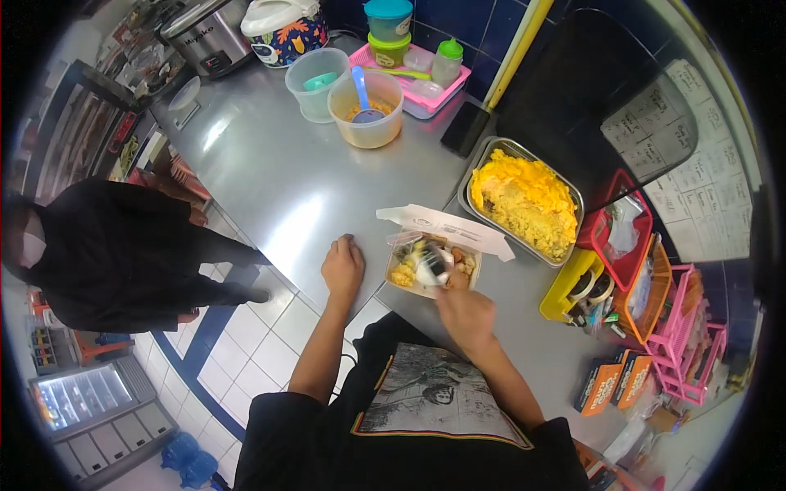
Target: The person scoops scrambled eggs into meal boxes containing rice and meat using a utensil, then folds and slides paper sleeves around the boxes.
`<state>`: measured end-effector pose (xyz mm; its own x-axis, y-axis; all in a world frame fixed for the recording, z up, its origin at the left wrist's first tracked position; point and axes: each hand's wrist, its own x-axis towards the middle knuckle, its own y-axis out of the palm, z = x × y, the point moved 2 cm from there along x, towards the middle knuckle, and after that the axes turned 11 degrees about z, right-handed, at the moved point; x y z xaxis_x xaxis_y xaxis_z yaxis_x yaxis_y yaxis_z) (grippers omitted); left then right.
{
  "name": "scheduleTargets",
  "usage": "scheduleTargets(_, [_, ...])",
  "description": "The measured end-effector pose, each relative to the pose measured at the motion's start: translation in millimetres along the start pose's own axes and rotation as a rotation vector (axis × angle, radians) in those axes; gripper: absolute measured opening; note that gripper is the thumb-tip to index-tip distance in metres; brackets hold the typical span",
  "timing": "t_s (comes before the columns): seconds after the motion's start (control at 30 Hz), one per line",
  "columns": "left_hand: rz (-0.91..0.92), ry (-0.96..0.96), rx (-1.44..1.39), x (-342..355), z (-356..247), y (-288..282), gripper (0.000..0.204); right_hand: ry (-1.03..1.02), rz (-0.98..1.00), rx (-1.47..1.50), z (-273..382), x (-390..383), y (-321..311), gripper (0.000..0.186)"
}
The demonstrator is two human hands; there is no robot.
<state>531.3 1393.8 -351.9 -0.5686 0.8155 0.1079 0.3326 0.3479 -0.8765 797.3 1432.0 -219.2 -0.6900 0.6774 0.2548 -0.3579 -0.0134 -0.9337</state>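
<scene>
An open paper food box (475,286) stands near the counter's front edge, its lid flap (446,231) folded back. Inside lie yellow scrambled egg (403,274) and brown pieces (465,262). My right hand (465,315) is over the box's near right side, smeared by motion, fingers curled. At its fingertips is a blurred white and dark thing (434,263) whose kind I cannot make out. Left of the box, my left hand (342,266) rests on the counter with its fingers curled in and nothing visible in them.
A metal tray of scrambled egg (524,204) sits behind the box. Farther back are a tub with a blue ladle (366,110), a clear container (315,78) and a dark phone (465,128). Coloured baskets (618,237) line the right. A person in black (131,254) stands left.
</scene>
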Motion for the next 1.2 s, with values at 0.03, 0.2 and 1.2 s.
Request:
scheduleTargets(0.03, [0.003, -0.007, 0.012, -1, 0, -1, 0.016, -0.001, -0.004, -0.006, -2, -3, 20, 0.02])
scheduleTargets(0.2, [-0.032, 0.024, -0.019, -1, 2, -1, 0.014, 0.033, 0.0, 0.238, -2, -7, 38, 0.018])
scheduleTargets(1.2, [0.05, 0.535, -0.226, 35, -110, -73, 0.056, 0.397, -0.026, 0.507, -67, 15, -33, 0.051])
